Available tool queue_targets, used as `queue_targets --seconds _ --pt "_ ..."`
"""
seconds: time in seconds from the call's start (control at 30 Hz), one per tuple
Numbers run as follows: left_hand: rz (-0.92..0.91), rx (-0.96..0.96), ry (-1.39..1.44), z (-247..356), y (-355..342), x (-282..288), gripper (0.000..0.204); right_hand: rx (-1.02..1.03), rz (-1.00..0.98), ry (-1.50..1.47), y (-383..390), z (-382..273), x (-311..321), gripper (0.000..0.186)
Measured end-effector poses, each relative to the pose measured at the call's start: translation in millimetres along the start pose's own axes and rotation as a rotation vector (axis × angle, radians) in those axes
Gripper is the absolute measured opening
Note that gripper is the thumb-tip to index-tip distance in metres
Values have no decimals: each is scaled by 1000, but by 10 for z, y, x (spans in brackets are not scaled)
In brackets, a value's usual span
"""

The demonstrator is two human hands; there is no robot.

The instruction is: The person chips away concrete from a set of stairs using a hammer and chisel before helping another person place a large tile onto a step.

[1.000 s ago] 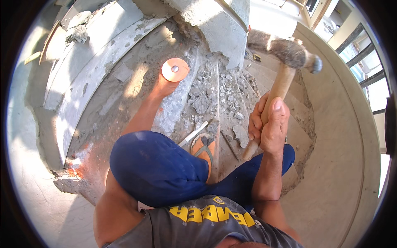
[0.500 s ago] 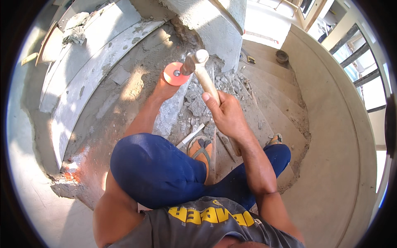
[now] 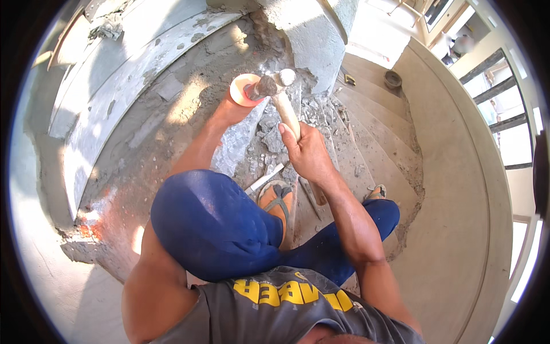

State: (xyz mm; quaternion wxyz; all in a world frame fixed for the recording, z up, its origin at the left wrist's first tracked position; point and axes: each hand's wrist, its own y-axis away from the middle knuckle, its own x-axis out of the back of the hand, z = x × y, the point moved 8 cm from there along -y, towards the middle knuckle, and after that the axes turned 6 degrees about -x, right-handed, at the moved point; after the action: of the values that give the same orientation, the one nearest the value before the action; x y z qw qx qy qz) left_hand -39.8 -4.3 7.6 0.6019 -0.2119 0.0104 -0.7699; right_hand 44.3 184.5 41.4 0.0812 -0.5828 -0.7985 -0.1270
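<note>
My left hand [image 3: 231,110] is closed around a chisel with a round orange hand guard [image 3: 242,83]. The guard hides most of the fingers and the chisel's shaft. My right hand [image 3: 312,152] grips the pale wooden handle of a hammer [image 3: 288,113], thumb along the wood. The hammer's head overlaps the struck end of the chisel; whether the two touch, I cannot tell. Broken rubble [image 3: 275,139] lies beside and below the hammer, on the steps in front of my knees.
A white strip-like tool [image 3: 264,179] and a thin rod [image 3: 310,199] lie near my sandalled foot [image 3: 277,200]. Winding steps [image 3: 372,114] climb rightward, with a dark bowl [image 3: 392,79] and a yellow-black tool [image 3: 349,79]. A curved wall [image 3: 458,172] bounds the right. Another person [image 3: 462,46] is far off.
The hammer head has tipped and come across the end of the chisel, covering the middle of the guard. Both hands keep their grips; the view has shifted slightly.
</note>
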Motion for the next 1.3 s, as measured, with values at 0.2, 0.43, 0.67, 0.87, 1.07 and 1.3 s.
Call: queue_targets --seconds 0.2,0.43,0.67,0.87,1.07,1.3 --pt "106 -103 445 -361 126 320 43 198 -3 -386 415 -960 709 50" --pt "127 117 22 -285 68 290 40 759 227 -899 676 -1878 1439 67" --pt "18 6 -209 -181 -67 97 30 -29 -13 177 22 -170 53 41" --pt "236 14 184 -237 156 321 35 177 23 -466 520 -1125 852 39" --pt "111 145 -266 -78 48 229 41 920 -108 -769 829 -2155 1678 53" --pt "75 27 -38 -36 -117 136 30 15 -3 108 -158 -176 7 44"
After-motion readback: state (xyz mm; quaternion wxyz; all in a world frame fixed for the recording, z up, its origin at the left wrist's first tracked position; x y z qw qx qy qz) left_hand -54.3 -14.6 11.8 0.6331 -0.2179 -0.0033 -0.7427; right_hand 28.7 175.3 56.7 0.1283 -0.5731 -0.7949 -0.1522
